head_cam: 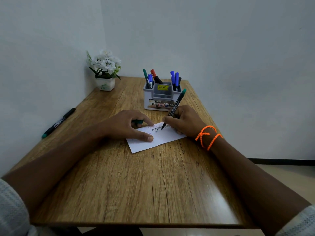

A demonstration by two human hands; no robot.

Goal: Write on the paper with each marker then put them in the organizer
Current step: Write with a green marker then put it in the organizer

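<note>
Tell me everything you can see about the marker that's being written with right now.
The marker is slim, with a black barrel carrying small white print and a green end cap at the top. It looks like plastic. It is uncapped and tilted, its upper end leaning away toward the organizer, its dark tip touching the white paper at a fresh zigzag line. The right hand grips its lower barrel in a writing hold. A green piece, possibly its cap, shows in the left hand.

- Left hand (127, 127) palm down, thumb stretched out flat, fingers curled around a small green cap.
- Right hand (183, 122) closed in a writing grip on a slim black marker with green end (176, 105), tip lowered.
- Both forearms extended forward, bare.
</note>
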